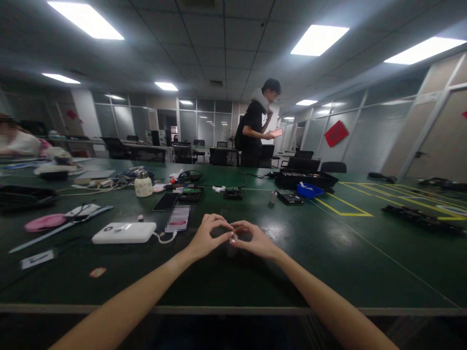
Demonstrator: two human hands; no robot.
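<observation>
My left hand [211, 234] and my right hand [256, 239] meet above the green table, fingertips pinched together. Between them is a small whitish piece [233, 236], mostly covered by the fingers, so its kind cannot be told. Left of my hands lie a phone with a lit screen [178, 218] and a white power bank [124, 233], joined by a short white cable [165, 238]. Beyond my right hand a small metallic cylinder [273, 197] stands upright beside a black flat device [290, 197].
On the green tabletop [328, 272] are a cream jar [143, 185], a circuit board [233, 193], a blue tray [309, 190], a black case [306, 178] and a pink item [45, 222]. A person [257, 124] stands beyond the table holding a phone; another person [18, 141] is at far left.
</observation>
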